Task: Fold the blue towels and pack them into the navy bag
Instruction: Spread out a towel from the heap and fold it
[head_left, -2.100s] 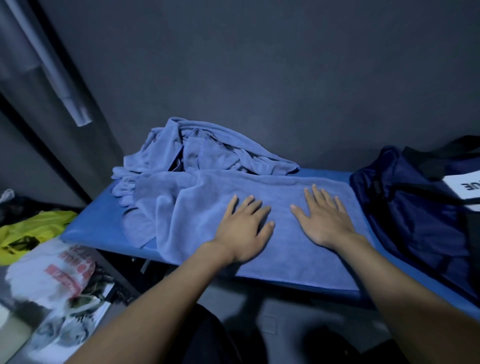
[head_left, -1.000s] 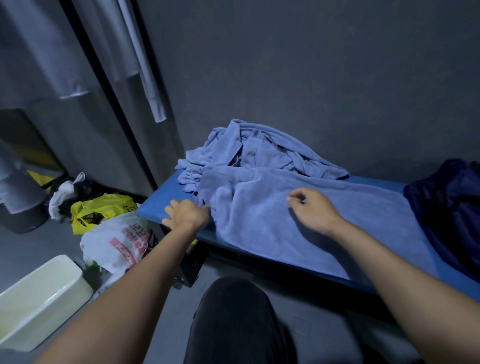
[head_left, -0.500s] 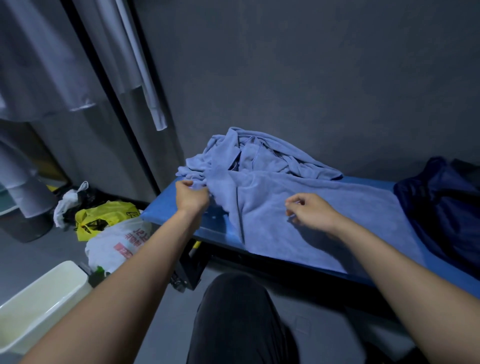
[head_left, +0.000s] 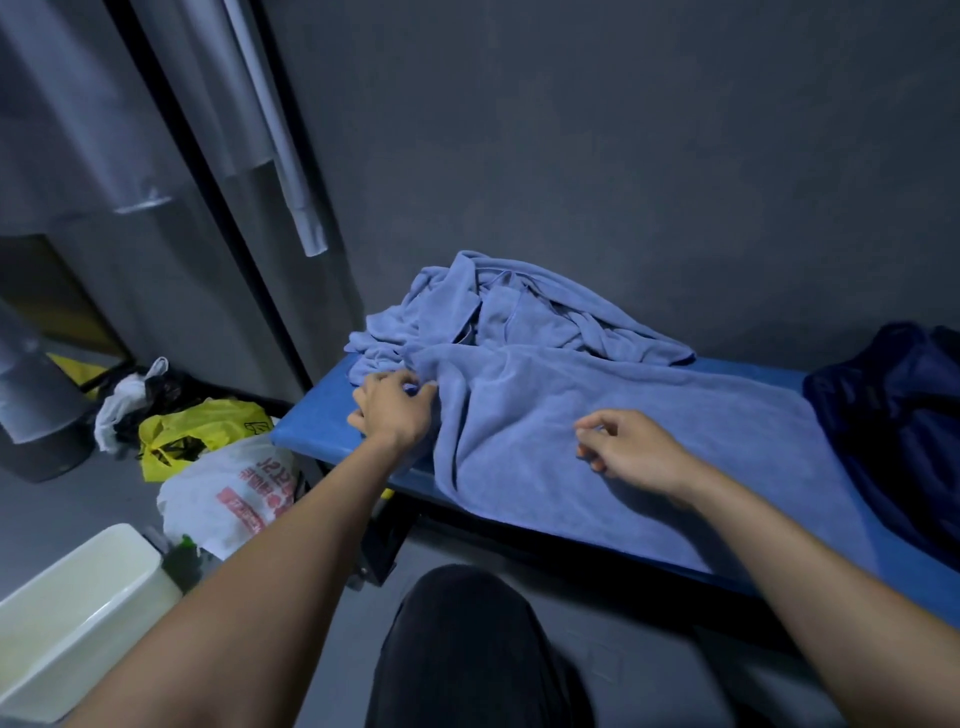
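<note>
A blue towel (head_left: 524, 395) lies spread over the blue padded bench (head_left: 317, 428), its front edge hanging off. My left hand (head_left: 392, 410) grips the towel's left edge, which is bunched and lifted into a ridge. My right hand (head_left: 636, 449) sits over the towel's middle with curled fingers, thumb and forefinger pinching the cloth. A crumpled pile of more blue towels (head_left: 519, 312) is heaped behind, against the wall. The navy bag (head_left: 893, 415) slumps on the bench at the far right, partly cut off by the frame.
A grey wall runs close behind the bench. On the floor to the left lie a yellow plastic bag (head_left: 197, 426), a white printed bag (head_left: 234, 493) and a cream tub (head_left: 78, 613). My dark-clad knee (head_left: 467, 649) is below the bench's front edge.
Both hands were flat on the towel. My left hand then moved to its left edge, gripped it and drew it inward and up; my right hand curled up at the towel's middle.
</note>
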